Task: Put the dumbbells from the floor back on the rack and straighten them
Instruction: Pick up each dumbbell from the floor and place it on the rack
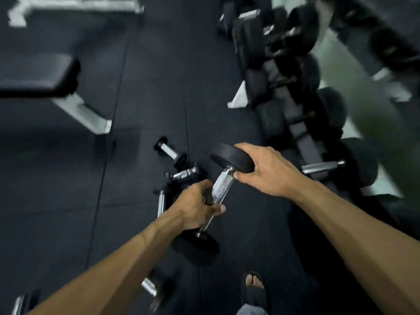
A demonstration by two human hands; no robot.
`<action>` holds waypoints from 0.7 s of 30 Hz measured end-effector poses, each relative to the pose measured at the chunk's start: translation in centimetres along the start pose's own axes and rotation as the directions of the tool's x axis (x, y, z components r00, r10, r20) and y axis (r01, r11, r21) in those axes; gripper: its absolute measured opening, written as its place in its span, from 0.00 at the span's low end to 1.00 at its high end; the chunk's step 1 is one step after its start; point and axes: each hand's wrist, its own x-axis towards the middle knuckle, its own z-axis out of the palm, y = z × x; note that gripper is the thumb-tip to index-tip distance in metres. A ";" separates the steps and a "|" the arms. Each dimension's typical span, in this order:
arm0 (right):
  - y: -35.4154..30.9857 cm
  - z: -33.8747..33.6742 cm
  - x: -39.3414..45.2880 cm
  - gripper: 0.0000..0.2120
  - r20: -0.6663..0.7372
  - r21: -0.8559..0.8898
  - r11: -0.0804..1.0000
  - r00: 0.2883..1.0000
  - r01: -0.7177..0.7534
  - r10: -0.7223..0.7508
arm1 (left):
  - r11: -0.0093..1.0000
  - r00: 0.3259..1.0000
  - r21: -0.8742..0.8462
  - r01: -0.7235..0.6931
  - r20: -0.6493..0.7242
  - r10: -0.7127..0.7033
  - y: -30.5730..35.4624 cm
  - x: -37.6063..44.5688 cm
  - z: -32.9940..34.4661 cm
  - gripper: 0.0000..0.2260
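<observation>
I hold a black dumbbell with a chrome handle (221, 186) up off the dark floor, tilted. My left hand (196, 209) grips the lower part of its handle. My right hand (266, 169) is curled over its upper black head. The lower head (196, 248) hangs below my left hand. Several small dumbbells (170, 152) lie on the floor just beyond my left hand. The dumbbell rack (304, 142) runs along the right, loaded with black dumbbells.
A black padded bench (38, 76) on a white frame stands at the left. More dumbbells lie on the floor near the bottom left (148, 287). My sandalled foot (254, 285) is at the bottom. A white machine frame (75, 5) is at the top left.
</observation>
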 end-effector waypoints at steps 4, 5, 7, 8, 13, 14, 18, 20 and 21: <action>-2.0 -9.9 -2.5 0.23 -0.136 -0.002 1.000 0.991 0.002 -0.003 | 0.991 0.992 0.051 -0.127 -0.016 0.128 10.0 -0.8 -2.5 0.12; -2.1 -12.3 -3.2 0.24 -0.165 -0.008 1.000 0.986 0.007 -0.008 | 0.988 0.989 0.038 -0.147 -0.017 0.148 12.4 -0.9 -2.6 0.12; -2.0 -16.8 -4.8 0.24 -0.220 -0.040 0.999 0.975 0.000 -0.009 | 0.982 0.983 0.051 -0.184 -0.004 0.185 17.1 -0.9 -2.4 0.13; -1.6 -18.9 -5.6 0.24 -0.245 -0.059 0.998 0.969 -0.005 -0.010 | 0.977 0.979 0.048 -0.206 0.007 0.206 19.3 -0.7 -2.1 0.13; 2.8 -27.5 -9.0 0.26 -0.315 -0.095 0.995 0.949 -0.039 0.008 | 0.960 0.961 0.062 -0.275 0.029 0.273 29.1 1.9 1.8 0.17; 4.0 -28.9 -9.7 0.26 -0.331 -0.102 0.993 0.943 -0.055 0.018 | 0.950 0.956 0.105 -0.293 0.054 0.289 30.8 2.5 2.9 0.17; 9.4 -33.9 -12.2 0.26 -0.378 -0.087 0.989 0.923 -0.120 0.078 | 0.921 0.936 0.168 -0.352 0.088 0.342 37.1 5.0 7.9 0.12; 12.4 -35.9 -13.2 0.26 -0.385 -0.079 0.982 0.914 -0.170 0.127 | 0.900 0.924 0.214 -0.379 0.128 0.359 39.7 6.6 10.6 0.13; 14.0 -36.8 -13.8 0.27 -0.391 -0.076 0.978 0.908 -0.196 0.151 | 0.885 0.917 0.244 -0.396 0.162 0.365 41.0 7.3 11.8 0.14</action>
